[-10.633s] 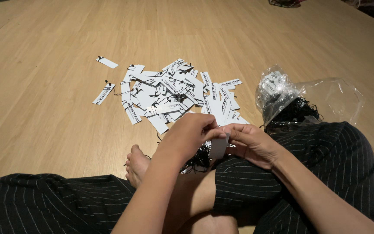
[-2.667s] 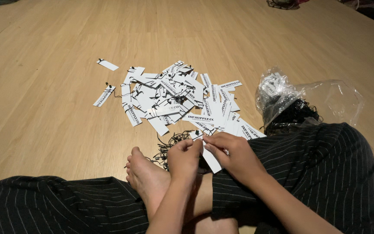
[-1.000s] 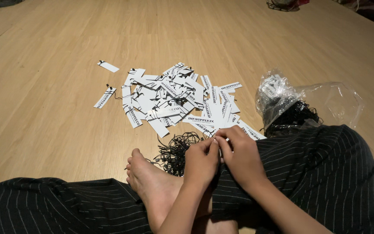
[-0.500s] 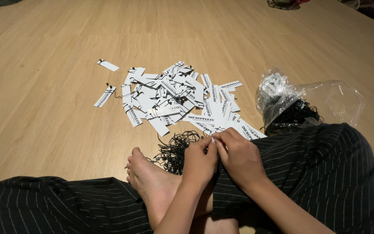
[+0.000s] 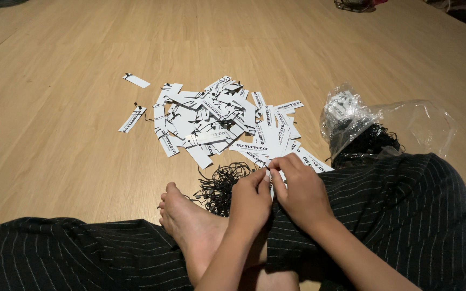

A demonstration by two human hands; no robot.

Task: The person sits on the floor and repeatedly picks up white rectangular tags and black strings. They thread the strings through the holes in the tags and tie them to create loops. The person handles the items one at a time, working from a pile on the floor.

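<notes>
White paper tags (image 5: 217, 116) are dumped in a loose pile on the wooden floor (image 5: 55, 161), and that pile is pretty much the anchor for everything else. A person sits cross-legged on the near side of it, in black pinstriped trousers (image 5: 395, 215), with one bare foot (image 5: 190, 226) poking out toward the pile.

Both hands meet just at the near edge of the pile, close above the lap. The left hand (image 5: 250, 200) and the right hand (image 5: 300, 191) are curled in tight with the fingertips pinched together, and between them sits one small white tag (image 5: 268, 175). Only a sliver of it shows, so I can't tell exactly which fingers have it, but both hands look closed on it.

Right between the pile and the foot there's a tangle of thin black string loops (image 5: 222, 186), touching the near edge of the tags and sitting just left of the hands.

Off to the right of the pile sits a crinkled clear plastic bag (image 5: 384, 126), with more dark strings inside it, resting against the right knee.

To the left of the pile, two stray tags lie apart from the rest: one (image 5: 136, 81) further out and one (image 5: 132, 119) closer in, this one with a bit of black string on it.
</notes>
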